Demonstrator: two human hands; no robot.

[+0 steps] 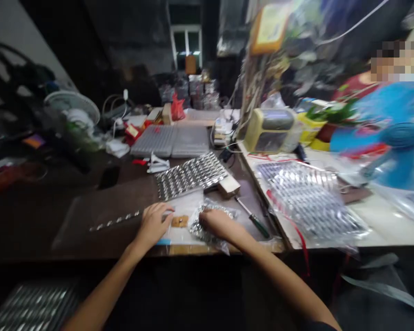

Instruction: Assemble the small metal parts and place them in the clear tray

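My left hand rests low over the work surface, thumb and forefinger apart in a curve. A narrow strip of shiny metal pieces runs out from beneath its left side. Between my hands lies a small tan block with a dark spot in its middle. My right hand dips into a clear plastic bag of small shiny metal parts. Its fingers curl down among the parts, and their tips are hidden. Behind both hands lies a panel of shiny metal rows.
A green-handled screwdriver and a pale block lie right of the bag. Bagged metal rows cover part of the white table. Grey trays stand behind, a blue fan at right. Another person sits at far right.
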